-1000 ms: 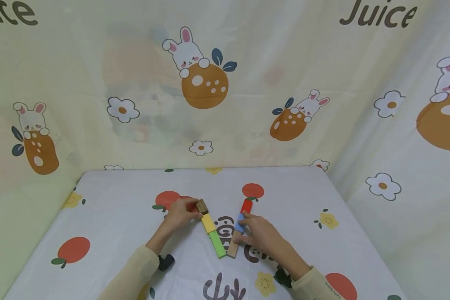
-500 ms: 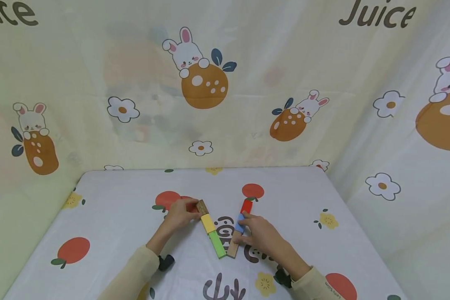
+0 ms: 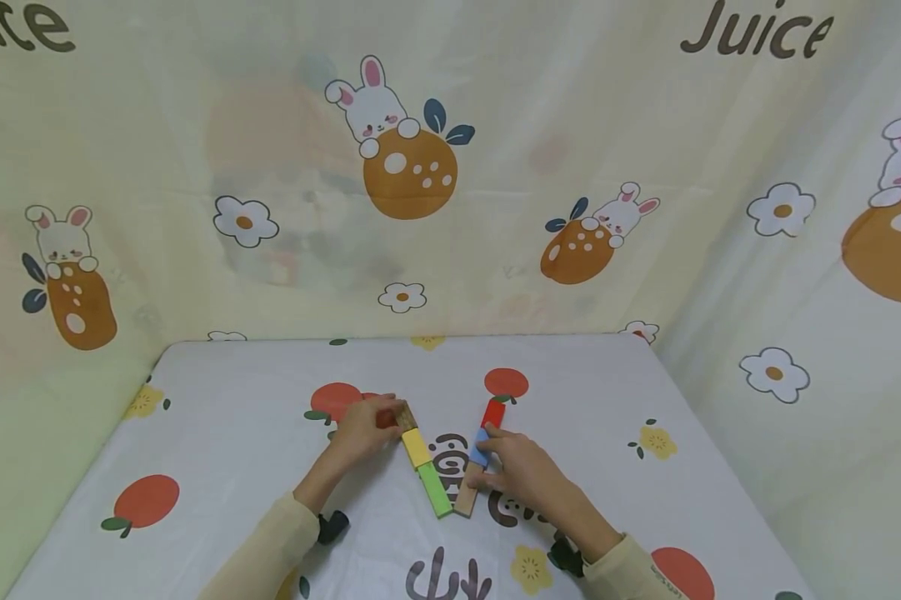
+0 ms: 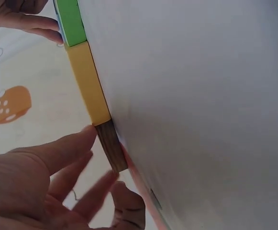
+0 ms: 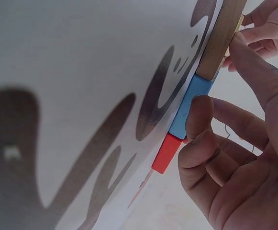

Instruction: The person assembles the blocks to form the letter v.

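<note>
The dark brown block (image 3: 406, 416), raised on edge a second ago, now lies flat at the far end of the left row, touching the yellow block (image 3: 416, 447), which abuts the green block (image 3: 434, 488). The left hand (image 3: 360, 430) touches the brown block with nearly straight fingers (image 4: 76, 143). The right hand (image 3: 521, 471) rests extended fingers against the blue block (image 3: 480, 447), set between the red block (image 3: 493, 412) and the tan block (image 3: 467, 493). Both rows meet in a V on the tablecloth (image 3: 232, 433).
</note>
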Demonstrator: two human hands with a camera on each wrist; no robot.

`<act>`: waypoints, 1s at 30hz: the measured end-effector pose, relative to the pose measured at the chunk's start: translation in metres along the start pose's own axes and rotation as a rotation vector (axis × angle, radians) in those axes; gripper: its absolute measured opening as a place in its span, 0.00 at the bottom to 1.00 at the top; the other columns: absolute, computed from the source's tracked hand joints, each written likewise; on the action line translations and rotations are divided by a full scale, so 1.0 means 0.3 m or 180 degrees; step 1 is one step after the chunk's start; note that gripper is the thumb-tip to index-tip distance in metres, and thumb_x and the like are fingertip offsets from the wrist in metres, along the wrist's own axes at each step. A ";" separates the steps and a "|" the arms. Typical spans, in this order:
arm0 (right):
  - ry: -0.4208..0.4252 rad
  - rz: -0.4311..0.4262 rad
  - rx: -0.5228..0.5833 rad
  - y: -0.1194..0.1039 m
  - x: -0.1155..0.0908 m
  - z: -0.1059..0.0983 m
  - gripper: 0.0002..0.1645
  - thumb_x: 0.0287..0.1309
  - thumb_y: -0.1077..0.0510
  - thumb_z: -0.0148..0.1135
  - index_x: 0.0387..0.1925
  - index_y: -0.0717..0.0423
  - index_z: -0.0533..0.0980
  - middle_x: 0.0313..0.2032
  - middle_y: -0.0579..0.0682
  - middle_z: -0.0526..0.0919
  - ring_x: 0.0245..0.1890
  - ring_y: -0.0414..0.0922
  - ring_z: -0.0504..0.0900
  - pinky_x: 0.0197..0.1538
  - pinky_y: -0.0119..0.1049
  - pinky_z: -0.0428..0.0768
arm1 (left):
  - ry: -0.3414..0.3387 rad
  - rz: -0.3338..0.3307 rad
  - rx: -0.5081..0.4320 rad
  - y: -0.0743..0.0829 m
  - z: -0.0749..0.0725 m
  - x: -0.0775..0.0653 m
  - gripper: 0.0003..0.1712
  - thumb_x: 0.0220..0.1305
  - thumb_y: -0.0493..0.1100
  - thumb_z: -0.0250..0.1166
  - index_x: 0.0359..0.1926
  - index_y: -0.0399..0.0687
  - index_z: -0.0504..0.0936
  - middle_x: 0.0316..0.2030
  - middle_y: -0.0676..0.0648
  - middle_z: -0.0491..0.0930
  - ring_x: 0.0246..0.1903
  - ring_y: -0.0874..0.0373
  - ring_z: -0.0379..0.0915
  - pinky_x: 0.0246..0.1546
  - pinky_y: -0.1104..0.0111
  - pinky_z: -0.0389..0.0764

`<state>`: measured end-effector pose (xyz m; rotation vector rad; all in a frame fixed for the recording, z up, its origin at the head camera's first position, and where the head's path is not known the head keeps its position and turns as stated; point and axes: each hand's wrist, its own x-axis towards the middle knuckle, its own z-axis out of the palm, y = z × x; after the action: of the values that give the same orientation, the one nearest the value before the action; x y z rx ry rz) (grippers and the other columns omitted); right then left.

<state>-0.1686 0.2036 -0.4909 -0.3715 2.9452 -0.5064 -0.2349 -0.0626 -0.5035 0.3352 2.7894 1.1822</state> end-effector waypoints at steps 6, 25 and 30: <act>0.0019 -0.0010 -0.0002 0.000 -0.004 0.002 0.42 0.49 0.38 0.83 0.60 0.59 0.84 0.70 0.59 0.80 0.71 0.58 0.79 0.67 0.53 0.82 | -0.0221 0.0249 0.0017 0.011 0.001 -0.014 0.23 0.66 0.33 0.70 0.62 0.46 0.87 0.72 0.42 0.77 0.76 0.35 0.65 0.75 0.37 0.65; 0.0042 -0.0042 0.0044 -0.005 -0.011 -0.004 0.42 0.50 0.39 0.82 0.60 0.60 0.84 0.71 0.59 0.79 0.71 0.58 0.79 0.68 0.54 0.81 | -0.0332 0.0306 0.0123 -0.002 0.000 -0.012 0.20 0.67 0.34 0.69 0.59 0.46 0.89 0.73 0.46 0.76 0.75 0.37 0.65 0.70 0.43 0.72; 0.0042 -0.0027 0.0021 -0.008 -0.012 -0.004 0.41 0.50 0.40 0.83 0.60 0.60 0.84 0.70 0.59 0.80 0.70 0.58 0.80 0.67 0.53 0.82 | -0.0324 0.0381 0.0101 -0.007 0.000 -0.009 0.20 0.66 0.33 0.69 0.58 0.45 0.89 0.72 0.44 0.77 0.74 0.36 0.68 0.68 0.43 0.74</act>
<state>-0.1648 0.2028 -0.4886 -0.3814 2.9550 -0.5215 -0.2326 -0.0647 -0.5051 0.5558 2.7362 1.1113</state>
